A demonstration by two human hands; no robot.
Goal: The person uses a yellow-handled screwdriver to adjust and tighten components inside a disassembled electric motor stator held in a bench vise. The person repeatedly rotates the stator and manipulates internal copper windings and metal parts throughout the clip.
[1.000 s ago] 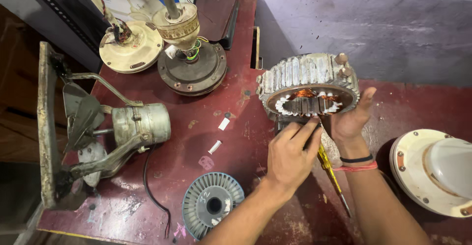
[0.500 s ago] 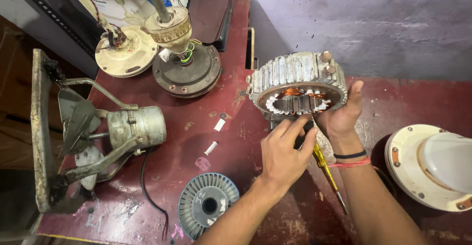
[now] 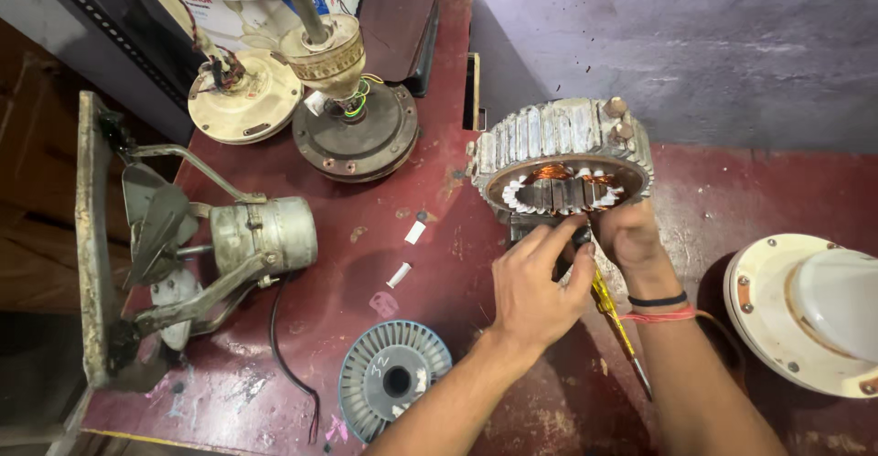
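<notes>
Both hands are in at the ribbed metal stator ring (image 3: 562,154) with its copper windings, which stands tilted on the red workbench (image 3: 439,264) near the far wall: the right hand (image 3: 631,232) is curled around its lower rim, gripping it, while the left hand (image 3: 535,282) is closed on a dark-tipped tool with a yellow handle (image 3: 615,314), its end pressed at the ring's bottom edge. Off to the left sit a small exhaust fan (image 3: 183,246), a grey wire spool (image 3: 393,378), and two opened fan motors (image 3: 347,118) at the back, with a cream fan cover (image 3: 805,314) on the right.
</notes>
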